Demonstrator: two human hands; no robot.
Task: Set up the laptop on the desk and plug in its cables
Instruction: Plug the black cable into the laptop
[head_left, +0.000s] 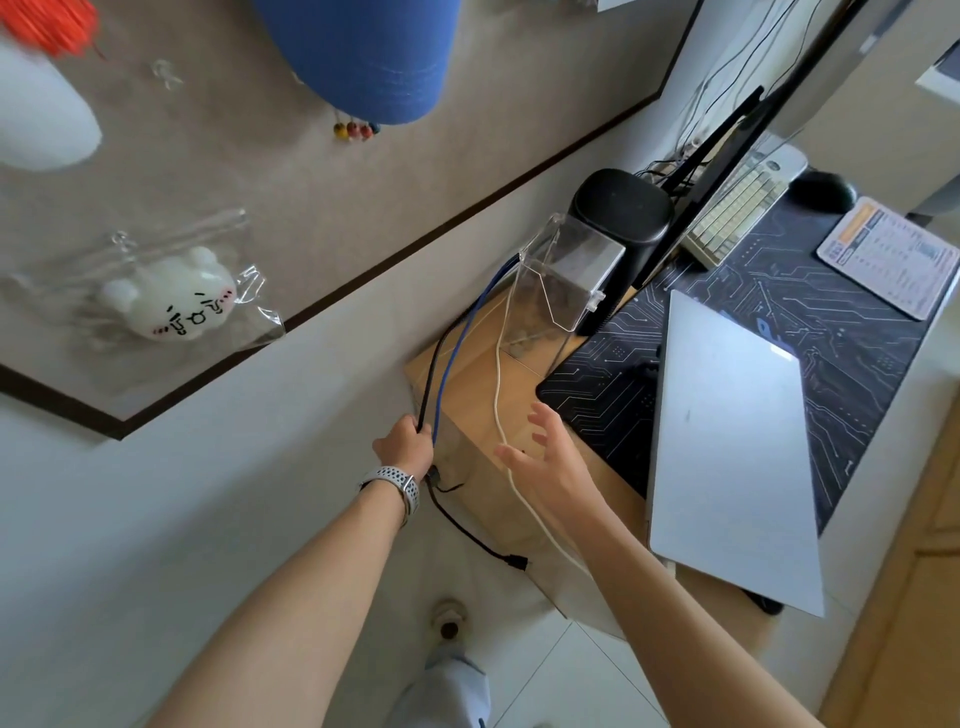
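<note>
A closed silver laptop (727, 447) lies on the dark circuit-pattern desk mat (841, 332), its near corner hanging over the wooden desk (467, 374) edge. My left hand (408, 441), with a watch on the wrist, is shut on a black cable (434, 358) and a blue cable (457, 343) beside the desk's left edge. The black cable's plug end (517, 561) dangles below the hand. A white cable (498, 374) runs down over the desk and passes under my right hand (545, 462), which hovers open with fingers spread, just left of the laptop.
A clear acrylic stand (566, 275) and a black speaker (623, 213) stand at the desk's back left. Behind them are a monitor (727, 156), a keyboard (737, 208), a black mouse (821, 189) and a printed mouse pad (888, 254). The wall lies left, tiled floor below.
</note>
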